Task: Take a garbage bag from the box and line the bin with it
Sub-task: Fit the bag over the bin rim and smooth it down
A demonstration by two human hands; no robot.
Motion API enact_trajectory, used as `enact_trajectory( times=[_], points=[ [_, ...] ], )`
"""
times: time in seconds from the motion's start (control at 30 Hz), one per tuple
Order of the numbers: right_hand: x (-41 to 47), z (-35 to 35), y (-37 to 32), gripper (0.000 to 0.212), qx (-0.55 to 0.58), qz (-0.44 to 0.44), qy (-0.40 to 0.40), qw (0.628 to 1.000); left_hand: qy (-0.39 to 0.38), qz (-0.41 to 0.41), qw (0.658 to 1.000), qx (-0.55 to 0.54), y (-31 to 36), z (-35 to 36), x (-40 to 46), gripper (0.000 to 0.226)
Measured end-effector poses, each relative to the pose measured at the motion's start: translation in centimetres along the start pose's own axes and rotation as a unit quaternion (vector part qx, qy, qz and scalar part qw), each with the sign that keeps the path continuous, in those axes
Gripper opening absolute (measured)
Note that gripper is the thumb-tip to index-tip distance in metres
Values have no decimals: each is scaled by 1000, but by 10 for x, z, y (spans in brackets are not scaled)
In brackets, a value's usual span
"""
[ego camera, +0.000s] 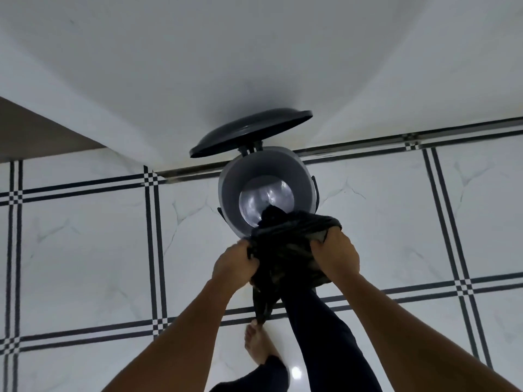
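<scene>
A round grey pedal bin (226, 190) stands on the tiled floor against a white wall, its dark lid (249, 132) tipped up and back. The inside is bare and shiny at the bottom. A crumpled black garbage bag (285, 244) hangs over the bin's near rim, one end dipping into the opening, the other trailing down toward my feet. My left hand (236, 263) grips the bag's left side and my right hand (335, 257) grips its right side, both just in front of the rim. No box is in view.
My right leg (325, 335) in dark trousers stretches forward to the bin's base, its foot hidden behind the bag. My bare left foot (256, 343) rests on the white tiles with black stripes (152, 250). A brown surface (34, 131) shows at far left.
</scene>
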State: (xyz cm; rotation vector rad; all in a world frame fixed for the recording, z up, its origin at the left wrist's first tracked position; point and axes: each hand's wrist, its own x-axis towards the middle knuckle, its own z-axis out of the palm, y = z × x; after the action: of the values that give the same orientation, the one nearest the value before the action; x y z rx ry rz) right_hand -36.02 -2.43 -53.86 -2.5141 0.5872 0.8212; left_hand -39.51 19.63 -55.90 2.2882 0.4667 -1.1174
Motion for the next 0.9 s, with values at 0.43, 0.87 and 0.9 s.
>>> enact_trajectory(
  times=[0.43,0.87,0.9],
  points=[
    [85,29,-4,30,-178,-48,14,983,226,-15,973,35,-39,-19,69,75],
    [133,29,-14,35,-319,-78,74,942,248,-47,961,110,-64,-16,102,74],
    [137,29,-14,35,-320,-78,75,941,252,-46,960,115,-65,-17,105,74]
  ],
)
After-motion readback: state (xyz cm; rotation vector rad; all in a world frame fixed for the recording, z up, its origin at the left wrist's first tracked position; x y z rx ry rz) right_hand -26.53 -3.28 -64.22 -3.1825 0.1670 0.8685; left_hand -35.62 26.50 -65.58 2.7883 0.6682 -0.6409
